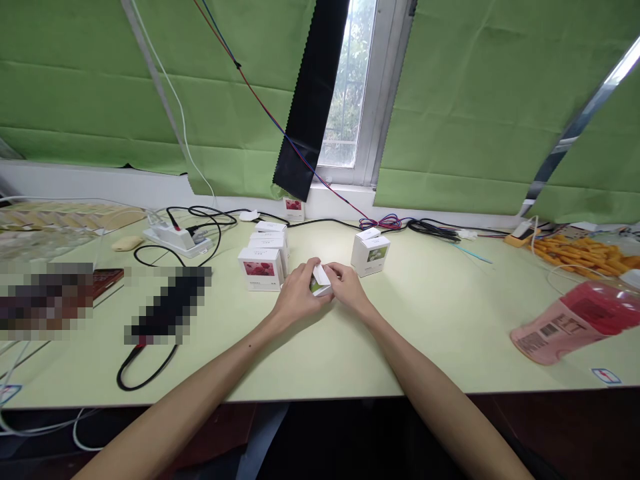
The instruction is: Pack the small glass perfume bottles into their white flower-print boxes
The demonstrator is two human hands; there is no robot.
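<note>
My left hand (299, 291) and my right hand (349, 287) meet at the middle of the pale green table (325, 360). Both are closed round a small white box (321, 281) with a green picture, whose flap stands open. Just left of my hands sits a row of white boxes with red flower pictures (261, 269). To the right, a white box with a green picture (370, 253) stands with its lid flap raised.
A white power strip (176, 239) with black cables lies at the back left. A pink bag (570, 323) and a pile of orange sticks (583, 253) lie at the right. One more small box (294, 208) stands on the window ledge. Green cloth covers the wall.
</note>
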